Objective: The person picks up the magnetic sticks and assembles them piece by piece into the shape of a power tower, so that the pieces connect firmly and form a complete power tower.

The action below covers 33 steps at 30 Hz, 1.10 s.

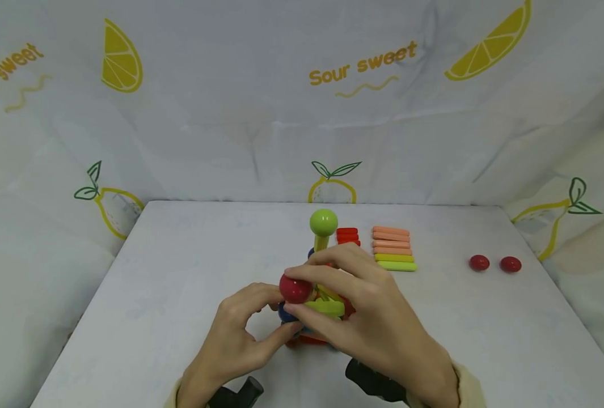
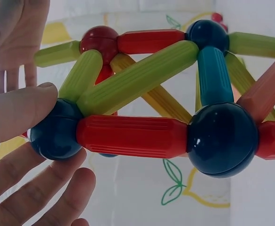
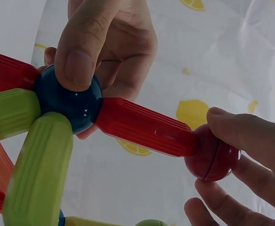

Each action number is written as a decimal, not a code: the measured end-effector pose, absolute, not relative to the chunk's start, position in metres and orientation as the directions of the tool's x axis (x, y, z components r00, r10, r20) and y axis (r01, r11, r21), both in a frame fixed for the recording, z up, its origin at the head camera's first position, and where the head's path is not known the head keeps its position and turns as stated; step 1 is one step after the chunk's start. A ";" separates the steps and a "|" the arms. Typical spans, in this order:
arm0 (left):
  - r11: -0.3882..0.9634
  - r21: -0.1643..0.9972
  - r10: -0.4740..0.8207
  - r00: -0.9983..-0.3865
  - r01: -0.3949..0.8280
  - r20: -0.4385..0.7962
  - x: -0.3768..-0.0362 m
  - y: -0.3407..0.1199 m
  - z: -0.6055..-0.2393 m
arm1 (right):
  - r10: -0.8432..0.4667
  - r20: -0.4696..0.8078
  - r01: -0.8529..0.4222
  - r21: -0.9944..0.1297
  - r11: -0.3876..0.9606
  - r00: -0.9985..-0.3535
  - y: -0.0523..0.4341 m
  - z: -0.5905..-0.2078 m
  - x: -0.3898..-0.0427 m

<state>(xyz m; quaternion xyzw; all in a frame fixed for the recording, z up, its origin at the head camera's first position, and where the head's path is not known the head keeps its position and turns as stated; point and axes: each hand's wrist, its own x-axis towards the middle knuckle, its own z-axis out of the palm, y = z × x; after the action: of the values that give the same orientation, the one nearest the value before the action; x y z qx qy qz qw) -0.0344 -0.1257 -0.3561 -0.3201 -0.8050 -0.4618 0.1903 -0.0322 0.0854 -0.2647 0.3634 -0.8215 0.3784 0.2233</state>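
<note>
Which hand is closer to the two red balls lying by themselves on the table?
Right. The right hand sits on the toy in the middle, on the same side as the red balls; the left hand is farther away beyond it.

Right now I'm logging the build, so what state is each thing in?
Left hand: pinching the blue ball.
Right hand: pinching the red ball.
Rod structure: assembled, held by both hands.
Spare rods: lying loose in a row.
Two red balls: loose on the table.
</note>
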 end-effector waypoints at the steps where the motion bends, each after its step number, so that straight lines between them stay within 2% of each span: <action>1: 0.370 0.622 0.339 -0.723 0.691 0.601 -0.034 -0.126 -0.356 | -0.430 0.640 -0.766 -0.458 0.451 -0.636 0.085 -0.264 -0.032; 5: 0.369 0.617 0.341 -0.719 0.695 0.606 -0.035 -0.126 -0.357 | -0.437 0.637 -0.767 -0.453 0.455 -0.635 0.083 -0.263 -0.033; 13: 0.379 0.592 0.340 -0.702 0.711 0.626 -0.036 -0.127 -0.358 | -0.445 0.678 -0.802 -0.405 0.440 -0.586 0.080 -0.267 -0.034; 18: 0.372 0.594 0.339 -0.700 0.714 0.629 -0.036 -0.127 -0.359 | -0.452 0.681 -0.808 -0.393 0.439 -0.577 0.080 -0.268 -0.034; 24: 0.381 0.630 0.332 -0.736 0.677 0.590 -0.034 -0.125 -0.357 | -0.405 0.715 -0.814 -0.421 0.400 -0.569 0.097 -0.269 -0.040; 28: 0.354 0.664 0.296 -0.752 0.659 0.589 -0.033 -0.124 -0.356 | -0.288 0.705 -0.732 -0.470 0.494 -0.648 0.131 -0.264 -0.049; 31: 0.329 0.662 0.260 -0.739 0.673 0.621 -0.033 -0.123 -0.357 | -0.172 0.663 -0.599 -0.495 0.629 -0.729 0.164 -0.263 -0.059; 33: 0.324 0.659 0.247 -0.733 0.679 0.634 -0.033 -0.123 -0.358 | -0.090 0.648 -0.516 -0.505 0.692 -0.756 0.189 -0.270 -0.070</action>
<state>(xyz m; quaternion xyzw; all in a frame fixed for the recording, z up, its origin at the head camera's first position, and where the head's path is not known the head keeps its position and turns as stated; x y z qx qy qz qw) -0.0330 -0.1227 -0.3578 -0.2951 -0.7845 -0.5011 0.2153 -0.0701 0.1894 -0.2705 0.1745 -0.8685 0.3517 0.3025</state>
